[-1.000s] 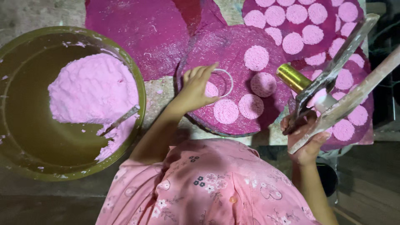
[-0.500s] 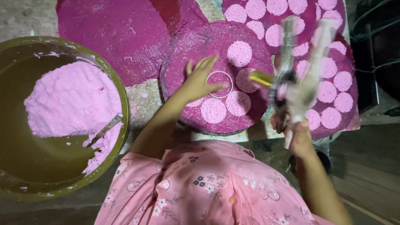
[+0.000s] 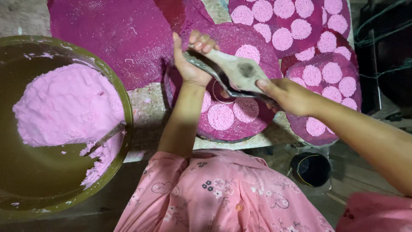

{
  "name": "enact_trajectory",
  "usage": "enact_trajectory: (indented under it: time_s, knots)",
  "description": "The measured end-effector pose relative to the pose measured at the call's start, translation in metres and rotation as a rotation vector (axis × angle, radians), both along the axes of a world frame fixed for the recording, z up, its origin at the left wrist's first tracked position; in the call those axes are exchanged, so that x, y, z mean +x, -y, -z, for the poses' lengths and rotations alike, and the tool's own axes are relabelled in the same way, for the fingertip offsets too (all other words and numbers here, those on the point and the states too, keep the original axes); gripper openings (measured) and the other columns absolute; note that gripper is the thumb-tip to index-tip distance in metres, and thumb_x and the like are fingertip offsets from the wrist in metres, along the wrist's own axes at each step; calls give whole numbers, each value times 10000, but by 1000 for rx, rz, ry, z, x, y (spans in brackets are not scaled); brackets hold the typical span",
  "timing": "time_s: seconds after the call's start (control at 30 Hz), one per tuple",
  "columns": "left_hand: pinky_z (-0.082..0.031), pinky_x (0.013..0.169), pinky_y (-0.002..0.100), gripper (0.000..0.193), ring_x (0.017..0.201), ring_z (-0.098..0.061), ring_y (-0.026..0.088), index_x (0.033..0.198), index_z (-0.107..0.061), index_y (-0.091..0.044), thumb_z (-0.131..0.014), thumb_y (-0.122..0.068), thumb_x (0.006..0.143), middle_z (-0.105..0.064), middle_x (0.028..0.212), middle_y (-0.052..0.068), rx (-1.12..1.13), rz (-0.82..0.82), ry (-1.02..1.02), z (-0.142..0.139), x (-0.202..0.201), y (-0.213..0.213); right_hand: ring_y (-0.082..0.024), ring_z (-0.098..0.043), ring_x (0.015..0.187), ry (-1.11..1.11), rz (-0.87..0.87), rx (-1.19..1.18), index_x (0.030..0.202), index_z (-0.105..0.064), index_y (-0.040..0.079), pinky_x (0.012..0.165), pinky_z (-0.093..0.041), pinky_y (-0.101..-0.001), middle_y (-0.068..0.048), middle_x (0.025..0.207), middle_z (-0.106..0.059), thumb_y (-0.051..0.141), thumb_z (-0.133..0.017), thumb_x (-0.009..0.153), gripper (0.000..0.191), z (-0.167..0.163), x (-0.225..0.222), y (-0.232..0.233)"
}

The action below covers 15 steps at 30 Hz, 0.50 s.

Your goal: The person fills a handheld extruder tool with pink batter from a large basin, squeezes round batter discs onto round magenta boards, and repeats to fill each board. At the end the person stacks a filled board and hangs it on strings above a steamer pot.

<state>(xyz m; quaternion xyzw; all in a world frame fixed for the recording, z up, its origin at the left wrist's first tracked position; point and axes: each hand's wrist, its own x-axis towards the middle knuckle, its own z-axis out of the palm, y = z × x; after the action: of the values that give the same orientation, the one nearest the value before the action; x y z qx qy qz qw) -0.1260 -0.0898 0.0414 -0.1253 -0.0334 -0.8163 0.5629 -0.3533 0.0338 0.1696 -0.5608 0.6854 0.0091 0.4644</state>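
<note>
My left hand point(image 3: 191, 64) curls its fingers over the far end of a flat grey metal press tool point(image 3: 234, 71). My right hand point(image 3: 285, 94) grips the tool's near end. Both hold it just above a round purple tray point(image 3: 234, 35). The tray carries several round pink discs point(image 3: 221, 116). A thin metal ring point(image 3: 219, 96) lies on the tray and is partly hidden beneath the tool.
A large olive bowl point(image 3: 121, 88) at left holds pink dough point(image 3: 68, 107) and a spoon handle point(image 3: 103, 139). More purple trays with pink discs point(image 3: 334, 81) lie at right and behind, a bare purple mat point(image 3: 111, 34) at the back. A black cup point(image 3: 310, 168) stands below the trays.
My right hand has brought the metal tool from the right, down and across over the round tray. My left hand left the ring and took hold of the tool's far end.
</note>
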Motion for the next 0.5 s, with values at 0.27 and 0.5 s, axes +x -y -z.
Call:
enact_trajectory:
  time_s: [0.27, 0.5]
  knots:
    - [-492, 813, 366, 404, 715, -518, 128, 785, -496, -193, -490, -540, 993, -484, 727, -51, 102, -42, 26, 27, 0, -8, -239, -676, 624, -93, -61, 29, 829, -679, -32, 624, -542, -410, -122, 660, -657, 656, -335, 981, 784, -7, 21, 0]
    - [-453, 759, 357, 307, 666, -455, 138, 763, -451, -196, -467, -442, 946, -446, 692, -44, 129, -52, 40, 30, -32, 8, -349, -713, 757, -264, -72, -159, 1126, -685, -22, 746, -520, -491, -206, 736, -687, 596, -416, 993, 687, -18, 15, 4]
